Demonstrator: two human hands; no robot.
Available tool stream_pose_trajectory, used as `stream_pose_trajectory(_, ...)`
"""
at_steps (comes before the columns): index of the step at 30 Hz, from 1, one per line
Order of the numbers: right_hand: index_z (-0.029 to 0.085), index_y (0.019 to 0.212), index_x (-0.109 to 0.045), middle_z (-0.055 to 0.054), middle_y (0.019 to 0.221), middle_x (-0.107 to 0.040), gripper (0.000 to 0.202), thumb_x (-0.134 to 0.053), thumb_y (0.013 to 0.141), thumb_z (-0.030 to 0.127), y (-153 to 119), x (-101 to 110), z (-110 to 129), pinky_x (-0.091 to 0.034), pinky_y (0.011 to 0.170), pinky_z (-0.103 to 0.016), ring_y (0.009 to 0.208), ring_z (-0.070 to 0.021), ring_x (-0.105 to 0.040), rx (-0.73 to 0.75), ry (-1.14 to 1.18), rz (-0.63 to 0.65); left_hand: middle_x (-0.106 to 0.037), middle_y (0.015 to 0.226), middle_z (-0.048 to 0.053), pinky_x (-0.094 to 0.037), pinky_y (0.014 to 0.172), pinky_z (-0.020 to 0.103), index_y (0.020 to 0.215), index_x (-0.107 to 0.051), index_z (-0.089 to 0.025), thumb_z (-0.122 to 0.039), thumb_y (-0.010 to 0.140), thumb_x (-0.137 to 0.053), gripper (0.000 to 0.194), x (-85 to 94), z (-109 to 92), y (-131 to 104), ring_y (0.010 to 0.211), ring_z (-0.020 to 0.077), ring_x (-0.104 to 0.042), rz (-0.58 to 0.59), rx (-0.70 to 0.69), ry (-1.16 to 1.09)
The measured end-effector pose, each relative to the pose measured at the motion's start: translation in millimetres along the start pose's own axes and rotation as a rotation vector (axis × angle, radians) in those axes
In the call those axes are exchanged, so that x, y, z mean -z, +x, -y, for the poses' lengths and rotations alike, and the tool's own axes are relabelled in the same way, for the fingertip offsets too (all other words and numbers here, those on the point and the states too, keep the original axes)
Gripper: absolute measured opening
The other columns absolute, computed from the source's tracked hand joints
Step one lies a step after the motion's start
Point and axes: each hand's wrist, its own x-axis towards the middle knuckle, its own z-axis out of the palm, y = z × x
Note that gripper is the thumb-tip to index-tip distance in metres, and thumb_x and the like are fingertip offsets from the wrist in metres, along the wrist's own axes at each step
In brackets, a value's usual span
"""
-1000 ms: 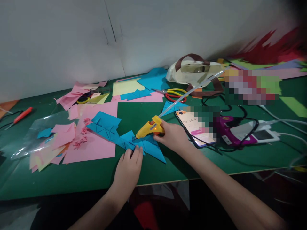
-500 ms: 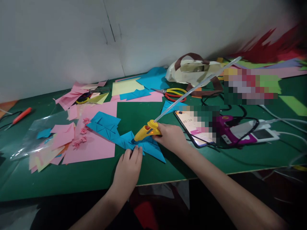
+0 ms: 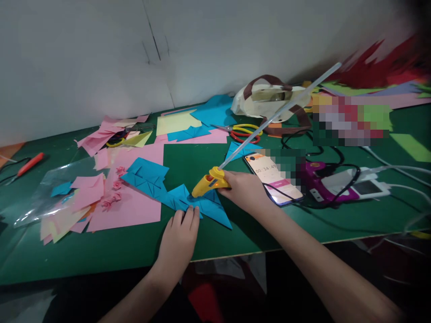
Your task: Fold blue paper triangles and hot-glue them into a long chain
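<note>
My right hand [image 3: 240, 190] is closed around a yellow glue gun [image 3: 208, 183], whose nozzle points down at the folded blue paper. A long clear glue stick [image 3: 279, 117] sticks up and right out of the gun's back. The folded blue paper piece [image 3: 215, 211] lies on the green table, stretching left over a pink sheet [image 3: 134, 215]. My left hand [image 3: 180, 233] rests at the table's front with its fingertips on the near edge of the blue paper, pressing it; the fingers lie flat and slightly apart. Whether the nozzle touches the paper is too small to tell.
Small pink paper flowers [image 3: 116, 185] lie on the pink sheet. Paper scraps and a plastic bag [image 3: 37, 204] are at left. Scissors [image 3: 245, 131], a cloth bag [image 3: 242, 101], a phone [image 3: 279, 181], a purple power strip [image 3: 336, 193] and cables are behind and right.
The glue gun and my right hand have shifted slightly right and up, and the glue stick's far end has risen. My left hand stays in place on the blue paper.
</note>
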Motion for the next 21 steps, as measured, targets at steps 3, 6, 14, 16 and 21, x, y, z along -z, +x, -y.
stream_pose_trajectory(3,0.022,0.110,-0.061,-0.006,0.095,-0.071,0.034,-0.056,0.077,0.030,0,1,-4,-0.032,0.051,-0.027,0.075,-0.0226,-0.066,-0.013,-0.023,-0.015,-0.064,0.107,0.012,-0.050,0.063,0.029,0.116,-0.057,-0.009,0.003,0.076,-0.046,0.043,0.3,0,0,0.079,0.0189,-0.056,-0.013,0.007,-0.004)
stream_pose_trajectory(6,0.022,0.112,-0.061,-0.007,0.091,-0.071,0.037,-0.057,0.076,0.029,-1,0,-8,-0.033,0.051,-0.026,0.072,-0.0229,-0.066,-0.027,-0.043,-0.032,-0.065,0.107,0.012,-0.050,0.062,0.029,0.116,-0.057,-0.009,0.003,0.076,-0.046,0.044,0.0,-1,0,0.080,0.0191,-0.056,-0.028,0.019,-0.007)
stream_pose_trajectory(14,0.023,0.109,-0.062,-0.006,0.084,-0.072,0.035,-0.056,0.075,0.029,-3,4,-15,-0.033,0.051,-0.025,0.071,-0.0216,-0.065,0.020,-0.022,-0.036,-0.064,0.107,0.013,-0.051,0.067,0.031,0.112,-0.059,-0.008,0.002,0.078,-0.045,0.038,-1.8,-1,-2,0.081,0.0202,-0.058,-0.036,0.029,-0.044)
stream_pose_trajectory(16,0.022,0.106,-0.063,-0.005,0.086,-0.072,0.032,-0.055,0.075,0.029,-3,6,-16,-0.033,0.052,-0.025,0.072,-0.0212,-0.065,0.034,-0.014,-0.017,-0.063,0.107,0.013,-0.051,0.067,0.032,0.111,-0.059,-0.009,0.002,0.079,-0.045,0.037,-0.9,-1,-1,0.082,0.0203,-0.058,-0.029,0.033,-0.041)
stream_pose_trajectory(21,0.022,0.100,-0.064,-0.005,0.087,-0.072,0.027,-0.055,0.075,0.029,-4,9,-18,-0.032,0.052,-0.025,0.074,-0.0210,-0.065,0.057,-0.020,0.024,-0.065,0.102,0.012,-0.051,0.060,0.031,0.107,-0.061,-0.012,0.005,0.075,-0.045,0.040,3.4,-1,1,0.076,0.0205,-0.056,-0.063,0.020,-0.038)
